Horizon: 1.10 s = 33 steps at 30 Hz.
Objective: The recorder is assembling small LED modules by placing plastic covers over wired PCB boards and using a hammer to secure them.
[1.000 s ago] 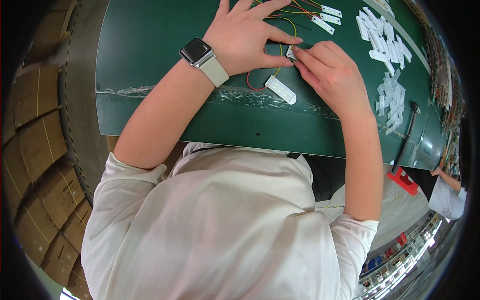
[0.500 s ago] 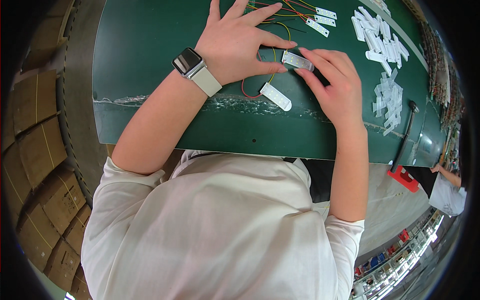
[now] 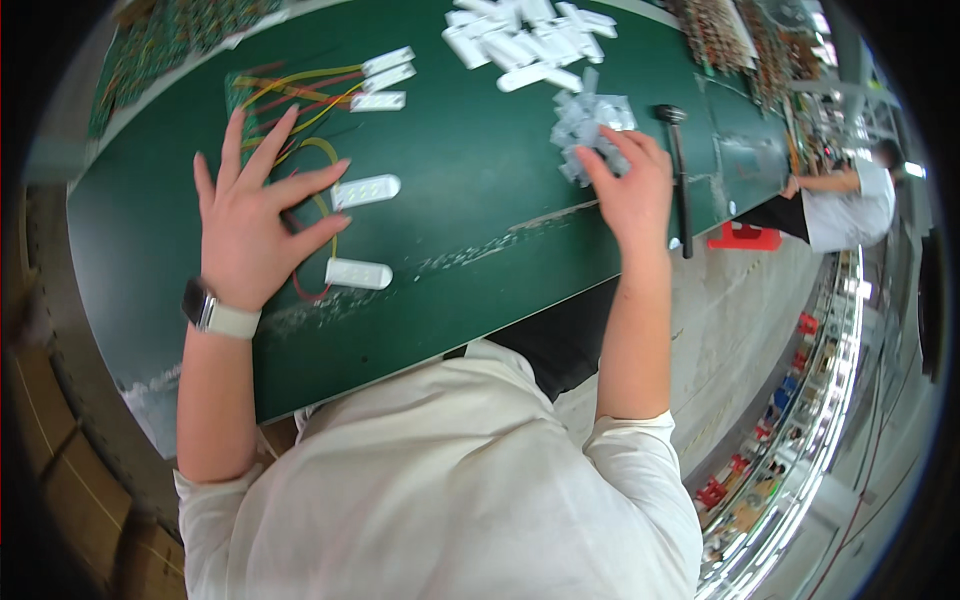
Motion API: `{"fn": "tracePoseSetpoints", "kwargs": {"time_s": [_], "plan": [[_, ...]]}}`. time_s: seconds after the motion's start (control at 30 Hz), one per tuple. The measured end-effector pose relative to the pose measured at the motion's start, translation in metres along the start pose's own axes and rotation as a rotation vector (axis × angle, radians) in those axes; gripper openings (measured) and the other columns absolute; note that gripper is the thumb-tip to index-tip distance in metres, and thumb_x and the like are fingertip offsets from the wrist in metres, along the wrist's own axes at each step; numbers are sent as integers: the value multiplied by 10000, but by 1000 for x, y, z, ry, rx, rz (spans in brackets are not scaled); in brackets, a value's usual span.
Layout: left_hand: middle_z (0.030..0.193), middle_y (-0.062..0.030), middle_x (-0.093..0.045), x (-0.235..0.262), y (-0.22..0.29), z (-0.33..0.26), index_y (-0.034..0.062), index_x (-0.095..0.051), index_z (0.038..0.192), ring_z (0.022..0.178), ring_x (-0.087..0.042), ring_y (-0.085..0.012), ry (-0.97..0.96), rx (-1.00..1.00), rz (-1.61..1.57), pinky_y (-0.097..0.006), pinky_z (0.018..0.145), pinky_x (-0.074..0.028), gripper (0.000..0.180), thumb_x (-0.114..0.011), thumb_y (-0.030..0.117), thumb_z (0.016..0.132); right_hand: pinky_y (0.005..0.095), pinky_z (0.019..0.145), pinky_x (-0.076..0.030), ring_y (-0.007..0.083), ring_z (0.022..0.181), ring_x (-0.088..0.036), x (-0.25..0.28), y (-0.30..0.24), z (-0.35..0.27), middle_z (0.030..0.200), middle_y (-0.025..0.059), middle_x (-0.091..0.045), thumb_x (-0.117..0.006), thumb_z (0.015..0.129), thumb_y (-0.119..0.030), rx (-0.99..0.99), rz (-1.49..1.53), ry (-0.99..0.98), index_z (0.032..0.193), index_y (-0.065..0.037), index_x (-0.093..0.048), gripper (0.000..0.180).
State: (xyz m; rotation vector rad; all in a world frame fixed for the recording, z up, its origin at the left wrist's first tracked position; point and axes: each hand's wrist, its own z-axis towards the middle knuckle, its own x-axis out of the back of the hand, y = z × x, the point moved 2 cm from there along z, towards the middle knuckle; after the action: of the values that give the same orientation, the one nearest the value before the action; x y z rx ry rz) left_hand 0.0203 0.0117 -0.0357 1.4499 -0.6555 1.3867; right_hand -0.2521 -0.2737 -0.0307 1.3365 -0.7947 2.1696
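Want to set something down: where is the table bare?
The table is bare between the strips and clear pieces, and at its left end, left of the left hand. Crowded: its far side, with wires and white covers, and right, where the right hand is at the clear pieces beside the black tool.

Left of the loose heap of translucent strips [image 3: 574, 128], I observe onscreen a white, round-ended light module [image 3: 367, 191] and a matching module [image 3: 359, 273], nearly parallel.
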Motion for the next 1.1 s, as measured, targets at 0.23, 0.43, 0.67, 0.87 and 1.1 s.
{"fn": "tracePoseSetpoints", "kwargs": {"time_s": [0.23, 0.43, 0.67, 0.87, 1.1], "plan": [[1668, -21, -414, -9, 5, -3, 336, -794, 1235, 1594, -202, -403, -3, -35, 3, -760, 1204, -115, 530, -888, 394, 717, 436, 950, -535, 344, 1091, -614, -11, 5, 3, 1186, 115, -685, -840, 824, -350, -105, 47, 43, 1182, -116, -781, 432], [1681, -25, -397, -3, 4, -7, 317, -798, 1229, 1606, -165, -400, -53, 67, 45, -745, 1223, -83, 529, -895, 360, 711, 422, 836, -535, 263, 992, -659, -11, 3, 13, 1002, 56, -710, -833, 817, -353, 16, -68, 56, 1014, -128, -804, 300], [1680, -22, -400, -3, 7, -2, 324, -796, 1232, 1606, -170, -395, -42, 74, 23, -737, 1230, -71, 544, -907, 342, 700, 398, 811, -518, 248, 967, -650, -11, 5, 17, 965, 34, -715, -817, 831, -347, 165, -170, 105, 965, -121, -799, 264], [1676, -22, -408, -2, 8, -2, 326, -798, 1228, 1606, -172, -394, -51, 93, 19, -737, 1230, -66, 541, -909, 346, 699, 413, 903, -496, 259, 1070, -615, -13, 19, 19, 1028, 23, -730, -822, 846, -378, -160, -73, 105, 1108, -155, -818, 344], [1686, -14, -397, -1, 8, -2, 308, -786, 1260, 1615, -148, -384, -77, 92, 15, -734, 1229, -47, 538, -880, 366, 733, 432, 914, -475, 258, 1079, -616, -11, 24, 24, 1027, 16, -749, -826, 834, -365, -173, -9, 22, 1034, -188, -840, 267]]}}
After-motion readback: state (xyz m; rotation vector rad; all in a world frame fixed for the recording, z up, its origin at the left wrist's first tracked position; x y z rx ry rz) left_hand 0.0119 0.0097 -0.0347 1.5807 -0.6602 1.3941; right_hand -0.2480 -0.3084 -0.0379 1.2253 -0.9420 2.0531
